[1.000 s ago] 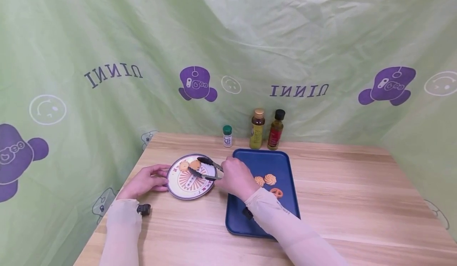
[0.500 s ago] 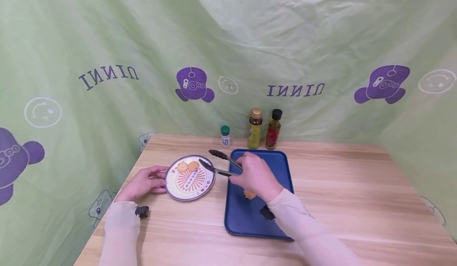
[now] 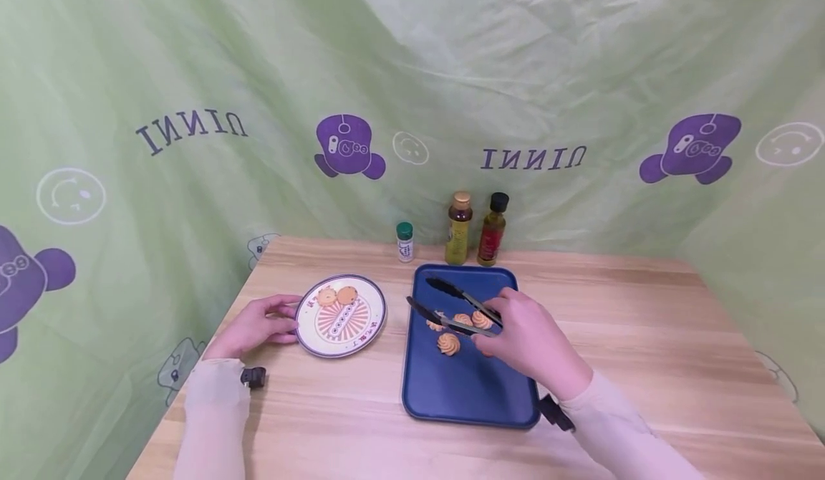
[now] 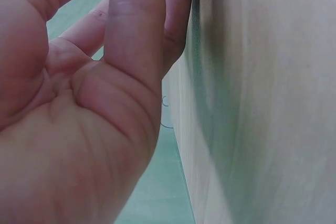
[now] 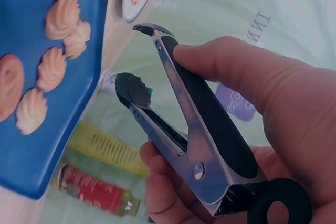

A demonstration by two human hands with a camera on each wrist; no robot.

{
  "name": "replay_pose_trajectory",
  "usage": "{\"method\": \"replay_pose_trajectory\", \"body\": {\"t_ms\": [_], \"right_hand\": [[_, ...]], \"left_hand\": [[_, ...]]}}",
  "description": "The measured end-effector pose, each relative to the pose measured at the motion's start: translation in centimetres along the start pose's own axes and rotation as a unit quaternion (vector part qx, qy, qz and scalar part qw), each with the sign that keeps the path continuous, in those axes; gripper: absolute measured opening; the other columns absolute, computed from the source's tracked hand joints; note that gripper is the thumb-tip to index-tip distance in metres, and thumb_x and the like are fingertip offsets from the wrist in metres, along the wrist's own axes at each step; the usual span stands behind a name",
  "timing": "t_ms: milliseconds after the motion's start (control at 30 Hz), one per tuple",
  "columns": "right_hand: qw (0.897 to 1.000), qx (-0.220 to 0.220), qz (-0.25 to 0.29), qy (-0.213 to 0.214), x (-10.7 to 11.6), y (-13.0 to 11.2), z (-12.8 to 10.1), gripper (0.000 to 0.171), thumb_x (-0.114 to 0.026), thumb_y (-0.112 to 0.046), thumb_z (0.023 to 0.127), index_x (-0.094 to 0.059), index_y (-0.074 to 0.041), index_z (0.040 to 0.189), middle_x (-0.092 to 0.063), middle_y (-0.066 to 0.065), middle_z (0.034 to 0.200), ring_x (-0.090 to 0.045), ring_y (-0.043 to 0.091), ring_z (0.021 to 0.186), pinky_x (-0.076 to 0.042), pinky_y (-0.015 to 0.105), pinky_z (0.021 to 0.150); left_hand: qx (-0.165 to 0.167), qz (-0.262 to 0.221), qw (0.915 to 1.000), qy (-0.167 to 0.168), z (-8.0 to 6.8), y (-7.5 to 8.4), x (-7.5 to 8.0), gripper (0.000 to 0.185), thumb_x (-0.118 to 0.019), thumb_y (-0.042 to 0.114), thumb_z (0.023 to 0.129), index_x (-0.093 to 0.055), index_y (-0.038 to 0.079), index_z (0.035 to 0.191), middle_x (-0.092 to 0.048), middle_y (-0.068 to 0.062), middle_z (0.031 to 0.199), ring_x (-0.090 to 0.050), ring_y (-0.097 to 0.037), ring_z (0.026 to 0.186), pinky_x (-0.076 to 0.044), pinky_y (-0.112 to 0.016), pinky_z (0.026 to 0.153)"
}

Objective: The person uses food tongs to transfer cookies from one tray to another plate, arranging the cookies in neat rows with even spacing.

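My right hand [image 3: 499, 324] grips black-tipped metal tongs [image 3: 451, 302] over the blue tray [image 3: 470, 394]. The tong tips stand apart with nothing between them, just above several swirl cookies [image 3: 447, 344] on the tray. In the right wrist view the tongs [image 5: 173, 114] point away past the cookies [image 5: 62, 17] on the tray [image 5: 31, 161]. My left hand [image 3: 273, 320] rests on the table with its fingers touching the left rim of a round patterned plate [image 3: 370, 326]. Two cookies [image 3: 337, 295] lie on the plate's far side. The left wrist view shows only my palm, straight fingers [image 4: 136, 30] and the table's surface [image 4: 262, 103].
A small green-capped jar [image 3: 404, 241], a yellow-brown bottle [image 3: 458, 228] and a dark red bottle [image 3: 492, 228] stand at the table's back edge behind the tray. Green printed cloth hangs behind and on both sides. Bare wooden table [image 3: 644, 337] lies right of the tray.
My right hand has carried the open tongs rightward from above the plate to above the tray's cookies. The left hand and the plate have stayed put.
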State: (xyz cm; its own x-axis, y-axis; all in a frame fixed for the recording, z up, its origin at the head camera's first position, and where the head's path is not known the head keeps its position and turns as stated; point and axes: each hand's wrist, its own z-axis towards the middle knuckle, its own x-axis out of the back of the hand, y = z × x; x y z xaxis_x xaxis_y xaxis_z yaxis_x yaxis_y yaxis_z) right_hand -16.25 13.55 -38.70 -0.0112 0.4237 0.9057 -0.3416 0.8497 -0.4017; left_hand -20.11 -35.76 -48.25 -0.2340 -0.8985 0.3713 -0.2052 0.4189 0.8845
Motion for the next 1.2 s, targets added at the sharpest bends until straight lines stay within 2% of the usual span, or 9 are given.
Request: {"method": "replay_pose_trajectory", "body": {"t_ms": [200, 400, 567, 733, 800, 1000, 1200], "right_hand": [[1.0, -0.007, -0.013, -0.007, 0.0, 0.9, -2.1, 0.049, -0.096, -0.03, 0.082, -0.082, 0.003, 0.117, -0.071, 0.009, 0.101, -0.065, 0.019, 0.082, -0.067, 0.042, 0.073], [1.0, 0.004, -0.022, -0.003, -0.1, 1.2, -2.7, 0.047, -0.097, -0.027, 0.079, -0.083, 0.002, 0.114, -0.07, 0.008, 0.098, -0.063, 0.018, 0.078, -0.064, 0.039, 0.068], [0.999, 0.03, -0.043, 0.006, -0.2, 1.2, -2.7, 0.046, -0.098, -0.025, 0.076, -0.083, 0.003, 0.109, -0.07, 0.007, 0.094, -0.062, 0.016, 0.076, -0.063, 0.037, 0.066], [0.996, 0.062, -0.066, 0.021, 0.0, 1.2, -2.2, 0.042, -0.098, -0.023, 0.074, -0.083, 0.002, 0.103, -0.066, 0.004, 0.088, -0.055, 0.012, 0.07, -0.054, 0.029, 0.058], [0.996, 0.062, -0.069, 0.013, 0.1, 1.1, -1.9, 0.042, -0.099, -0.024, 0.074, -0.083, 0.002, 0.103, -0.067, 0.004, 0.088, -0.054, 0.012, 0.07, -0.053, 0.028, 0.057], [0.996, 0.052, -0.068, -0.006, 0.0, 1.2, -1.5, 0.047, -0.1, -0.027, 0.074, -0.084, 0.003, 0.106, -0.071, 0.007, 0.093, -0.06, 0.014, 0.073, -0.059, 0.032, 0.061], [0.997, 0.05, -0.063, -0.013, -0.2, 1.2, -1.2, 0.04, -0.099, -0.025, 0.076, -0.084, 0.001, 0.102, -0.067, 0.004, 0.089, -0.057, 0.013, 0.072, -0.056, 0.031, 0.06]], "left_hand": [[0.001, 0.0, 1.0, -0.006, -0.1, 0.0, 0.0, 0.068, -0.071, -0.004, 0.105, -0.042, -0.009, 0.166, -0.061, -0.028, 0.137, -0.078, -0.02, 0.101, -0.075, -0.036, 0.092], [-0.016, -0.009, 0.9998, -0.005, 0.0, 0.0, 0.1, 0.067, -0.071, -0.006, 0.104, -0.043, -0.011, 0.165, -0.062, -0.03, 0.136, -0.078, -0.02, 0.101, -0.075, -0.037, 0.092], [-0.014, -0.007, 0.9999, -0.005, -0.1, -0.1, 0.0, 0.066, -0.071, -0.004, 0.105, -0.042, -0.012, 0.164, -0.063, -0.03, 0.134, -0.079, -0.02, 0.1, -0.075, -0.036, 0.091], [-0.009, -0.005, 0.9999, 0.0, -0.1, -0.1, -0.1, 0.066, -0.07, -0.003, 0.105, -0.043, -0.01, 0.165, -0.063, -0.029, 0.134, -0.079, -0.02, 0.1, -0.075, -0.036, 0.091], [-0.008, -0.007, 0.9999, 0.0, -0.2, -0.1, -0.1, 0.066, -0.071, -0.003, 0.105, -0.042, -0.01, 0.165, -0.063, -0.029, 0.134, -0.079, -0.02, 0.1, -0.075, -0.036, 0.091], [-0.007, -0.006, 1.0, 0.0, -0.2, -0.1, -0.2, 0.067, -0.071, -0.003, 0.105, -0.043, -0.01, 0.165, -0.064, -0.028, 0.134, -0.079, -0.02, 0.1, -0.075, -0.036, 0.091], [-0.005, -0.011, 0.9999, 0.001, 0.1, -0.1, -0.1, 0.068, -0.072, -0.004, 0.104, -0.043, -0.009, 0.165, -0.063, -0.028, 0.135, -0.079, -0.021, 0.1, -0.075, -0.037, 0.092]]}}
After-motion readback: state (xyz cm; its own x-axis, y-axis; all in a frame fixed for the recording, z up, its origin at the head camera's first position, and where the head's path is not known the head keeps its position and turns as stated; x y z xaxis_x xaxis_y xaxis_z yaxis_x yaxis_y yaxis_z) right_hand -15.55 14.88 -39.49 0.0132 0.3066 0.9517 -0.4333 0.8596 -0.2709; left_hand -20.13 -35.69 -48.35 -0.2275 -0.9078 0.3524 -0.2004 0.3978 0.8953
